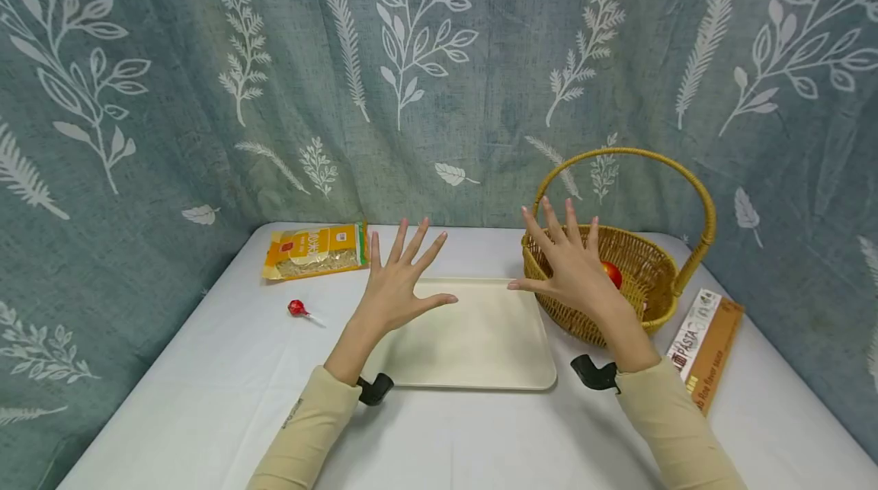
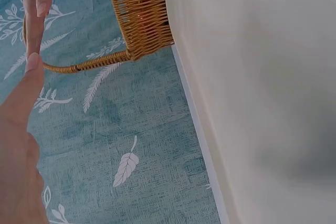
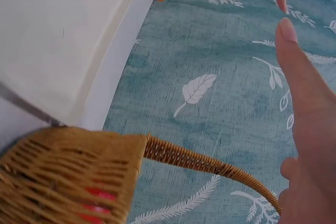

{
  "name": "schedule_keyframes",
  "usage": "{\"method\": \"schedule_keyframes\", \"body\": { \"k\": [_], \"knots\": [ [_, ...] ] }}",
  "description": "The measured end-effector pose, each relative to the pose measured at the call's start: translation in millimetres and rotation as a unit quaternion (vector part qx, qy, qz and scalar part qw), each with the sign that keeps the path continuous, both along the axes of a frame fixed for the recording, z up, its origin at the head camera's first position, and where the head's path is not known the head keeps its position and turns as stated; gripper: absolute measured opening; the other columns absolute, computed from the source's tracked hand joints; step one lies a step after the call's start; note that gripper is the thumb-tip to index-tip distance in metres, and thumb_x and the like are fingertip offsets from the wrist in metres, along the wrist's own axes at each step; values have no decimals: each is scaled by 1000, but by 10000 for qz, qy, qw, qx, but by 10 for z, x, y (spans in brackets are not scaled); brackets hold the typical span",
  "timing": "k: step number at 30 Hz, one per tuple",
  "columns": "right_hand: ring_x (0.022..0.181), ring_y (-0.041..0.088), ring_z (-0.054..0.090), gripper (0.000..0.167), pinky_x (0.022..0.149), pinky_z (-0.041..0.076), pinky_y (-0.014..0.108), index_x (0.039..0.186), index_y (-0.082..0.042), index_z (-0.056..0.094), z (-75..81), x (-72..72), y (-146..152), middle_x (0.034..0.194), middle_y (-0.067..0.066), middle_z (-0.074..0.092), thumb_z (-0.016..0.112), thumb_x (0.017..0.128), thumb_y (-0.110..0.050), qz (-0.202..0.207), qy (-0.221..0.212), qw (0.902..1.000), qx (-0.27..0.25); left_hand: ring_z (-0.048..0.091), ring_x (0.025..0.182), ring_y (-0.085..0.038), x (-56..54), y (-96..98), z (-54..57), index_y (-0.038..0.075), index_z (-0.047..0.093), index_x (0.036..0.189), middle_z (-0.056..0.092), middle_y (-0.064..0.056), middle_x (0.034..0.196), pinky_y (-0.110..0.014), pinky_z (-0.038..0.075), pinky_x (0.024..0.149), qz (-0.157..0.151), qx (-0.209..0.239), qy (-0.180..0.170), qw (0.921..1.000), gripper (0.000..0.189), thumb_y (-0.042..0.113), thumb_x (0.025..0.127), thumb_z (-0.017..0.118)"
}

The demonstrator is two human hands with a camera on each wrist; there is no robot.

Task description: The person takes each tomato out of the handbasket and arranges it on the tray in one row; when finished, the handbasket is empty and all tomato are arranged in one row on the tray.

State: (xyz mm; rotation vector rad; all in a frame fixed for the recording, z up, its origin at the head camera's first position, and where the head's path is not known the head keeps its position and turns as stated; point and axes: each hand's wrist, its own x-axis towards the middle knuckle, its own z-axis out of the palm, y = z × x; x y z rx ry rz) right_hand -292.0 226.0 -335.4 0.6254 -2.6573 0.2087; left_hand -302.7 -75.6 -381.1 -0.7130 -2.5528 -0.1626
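Two bare hands are held raised above a table [image 1: 453,433] spread with smooth white cloth. The fingers of the left hand [image 1: 396,284] and the right hand [image 1: 575,270] are straight and fanned wide — released. Between and below them a shallow, cream-coloured tray [image 1: 473,341] is set, rectangular with rounded corners. The right hand is seen against a basket [image 1: 578,324] of golden-brown wicker, coarsely woven, with a tall arched handle; a glossy red round object [image 1: 613,274] is partly seen inside. At far left a flat, shiny yellow-orange pouch [image 1: 315,252] is laid near a red lollipop [image 1: 298,308]. Beside the basket a long, narrow pasta box [image 1: 706,353] is placed. Behind, blue-green fabric [image 1: 473,200] is patterned with white leaves.
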Motion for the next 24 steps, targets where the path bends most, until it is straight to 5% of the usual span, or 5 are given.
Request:
{"method": "schedule_keyframes", "body": {
  "k": [17,24],
  "knots": [
    [141,34,-25,108,105,-17,66,156,-25,1,175,-115,429,160,10,-12,68,79,-62,-8,-820,9963,271,-12,146,-22,183,-238,-71,29,6,156,-8,4,162,-61,-14,109,-806,-165,-408,9958,103,77,78,53],
    [144,39,-12,102,110,-9,64,157,-18,8,168,-155,617,160,17,-1,71,82,-51,400,-1006,9940,122,-10,146,-18,312,-389,-57,17,-2,155,-7,4,161,-52,-19,111,-904,-68,-944,9914,118,78,73,57]
  ]
}}
